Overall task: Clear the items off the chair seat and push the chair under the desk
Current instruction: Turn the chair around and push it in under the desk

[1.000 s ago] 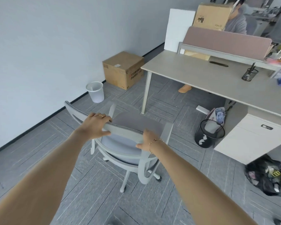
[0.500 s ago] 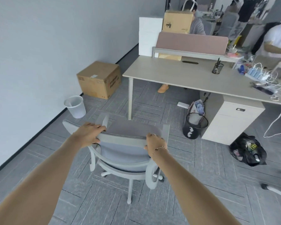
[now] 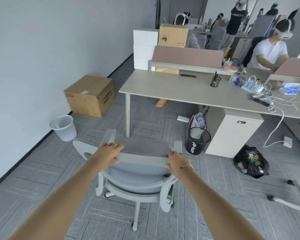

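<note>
Gripping: your left hand (image 3: 109,152) and right hand (image 3: 177,161) each curl over the top rail of the office chair's (image 3: 137,172) backrest, fingers in front, thumbs behind.
Seat: the grey seat cushion (image 3: 145,147) shows nothing lying on it, so the clearing step looks done.
Chair position: it stands on the carpet short of the counter (image 3: 180,89), facing it, near the front left leg (image 3: 127,115).
Left to do: roll the chair forward into the gap under the counter, between that leg and the white drawer unit (image 3: 232,134).
Watch: the black mesh bin (image 3: 197,142) sits just beside the chair's right armrest and may catch it.
Progress: by my judgement past halfway, with only the push remaining.
</note>
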The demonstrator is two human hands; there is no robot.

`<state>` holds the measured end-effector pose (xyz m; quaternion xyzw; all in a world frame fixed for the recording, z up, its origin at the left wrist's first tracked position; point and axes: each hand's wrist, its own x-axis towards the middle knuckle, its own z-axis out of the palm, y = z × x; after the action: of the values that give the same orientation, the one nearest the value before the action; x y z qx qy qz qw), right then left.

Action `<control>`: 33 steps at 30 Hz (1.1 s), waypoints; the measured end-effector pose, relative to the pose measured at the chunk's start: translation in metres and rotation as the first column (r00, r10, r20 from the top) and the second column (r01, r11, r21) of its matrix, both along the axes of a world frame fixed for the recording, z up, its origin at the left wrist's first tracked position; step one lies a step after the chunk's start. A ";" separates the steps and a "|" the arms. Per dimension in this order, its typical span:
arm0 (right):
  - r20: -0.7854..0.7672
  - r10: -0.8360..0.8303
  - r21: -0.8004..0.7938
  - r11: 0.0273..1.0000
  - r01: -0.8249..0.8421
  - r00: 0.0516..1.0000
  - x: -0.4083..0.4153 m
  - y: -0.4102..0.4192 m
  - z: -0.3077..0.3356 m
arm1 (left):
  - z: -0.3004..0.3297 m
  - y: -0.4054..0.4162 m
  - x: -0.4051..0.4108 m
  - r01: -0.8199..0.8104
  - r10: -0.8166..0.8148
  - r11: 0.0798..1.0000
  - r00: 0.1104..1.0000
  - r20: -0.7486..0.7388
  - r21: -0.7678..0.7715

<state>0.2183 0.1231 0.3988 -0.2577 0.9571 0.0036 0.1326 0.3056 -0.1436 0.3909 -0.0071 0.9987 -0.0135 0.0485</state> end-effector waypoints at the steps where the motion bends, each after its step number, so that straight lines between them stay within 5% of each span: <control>1: 0.000 -0.006 -0.002 1.000 0.006 1.000 -0.007 0.001 0.000 | 0.000 0.000 -0.007 0.007 -0.007 1.000 1.000 -0.006 -0.002; 6: 0.002 -0.017 0.005 1.000 0.017 1.000 -0.041 0.011 -0.003 | 0.004 -0.014 -0.035 0.067 -0.067 0.978 0.998 -0.008 0.198; 19: -0.028 -0.094 0.022 0.995 0.095 0.995 -0.142 0.024 -0.008 | -0.003 -0.049 -0.124 0.032 -0.037 0.989 0.999 0.031 0.144; 33: -0.050 -0.113 0.033 0.993 0.115 0.992 -0.340 -0.018 -0.007 | -0.007 -0.077 -0.322 -0.141 0.146 0.963 0.989 -0.008 0.230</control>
<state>-0.1214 0.1054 0.3916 -0.2002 0.9729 0.0192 0.1140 -0.0168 -0.2208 0.3840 -0.0739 0.9910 0.1051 0.0375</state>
